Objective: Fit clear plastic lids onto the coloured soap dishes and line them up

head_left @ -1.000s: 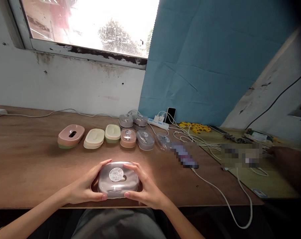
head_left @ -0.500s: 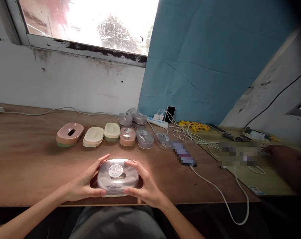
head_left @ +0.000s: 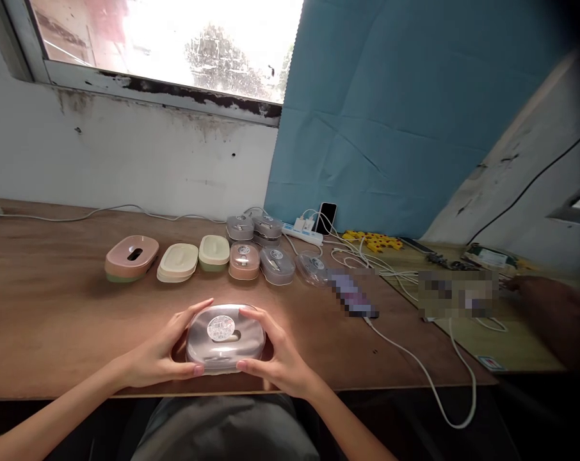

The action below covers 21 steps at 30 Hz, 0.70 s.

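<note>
A rounded plastic box (head_left: 244, 351) with a clear cover and a round white label rests near the table's front edge. My left hand (head_left: 175, 349) grips its left end, thumb at the near side and fingers at the far side. My right hand (head_left: 275, 349) holds the right end the same way, with fingertips over the top's far corner. A slot shows in the middle of the top beneath the cover. Beyond it stand a pink box with a dark slot (head_left: 141, 251), cream lids (head_left: 179, 256) and a cream-and-green box (head_left: 214, 251).
Several clear-covered boxes (head_left: 277, 262) stand at the back. A power strip (head_left: 302, 234), an upright phone (head_left: 326, 218) and white cables lie beyond. A blurred phone (head_left: 352, 294) is charging at the right. Another person's hand (head_left: 539, 294) is at the far right.
The whole view has shifted very slightly. Both hands keep their hold on the box, which stays in nearly the same place.
</note>
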Available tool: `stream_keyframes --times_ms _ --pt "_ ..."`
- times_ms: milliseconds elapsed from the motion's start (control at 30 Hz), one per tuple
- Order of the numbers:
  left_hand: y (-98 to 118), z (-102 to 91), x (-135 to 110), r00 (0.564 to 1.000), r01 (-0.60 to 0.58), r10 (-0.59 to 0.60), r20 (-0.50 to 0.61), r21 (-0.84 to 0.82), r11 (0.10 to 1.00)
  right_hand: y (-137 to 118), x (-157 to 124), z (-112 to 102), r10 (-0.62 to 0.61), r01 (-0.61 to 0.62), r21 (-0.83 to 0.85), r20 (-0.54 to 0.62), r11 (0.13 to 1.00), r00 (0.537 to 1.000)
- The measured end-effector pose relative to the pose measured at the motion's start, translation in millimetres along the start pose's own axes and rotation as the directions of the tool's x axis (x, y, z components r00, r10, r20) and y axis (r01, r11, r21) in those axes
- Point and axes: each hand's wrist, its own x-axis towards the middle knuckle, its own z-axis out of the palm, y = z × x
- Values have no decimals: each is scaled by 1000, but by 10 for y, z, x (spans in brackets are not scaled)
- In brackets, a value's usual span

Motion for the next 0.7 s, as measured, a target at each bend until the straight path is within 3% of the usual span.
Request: stream_keyframes --times_ms 400,567,700 --pt "54 -18 77 999 -46 47 24 -14 999 32 18 17 47 -48 -20 -52 999 998" --pt "25 -2 87 1000 -20 21 3 -60 998 82 24 49 46 -40 63 -93 997 995" --pt "17 7 93 1000 -20 20 -24 1 1000 105 31 65 28 -17 107 -108 994 994"
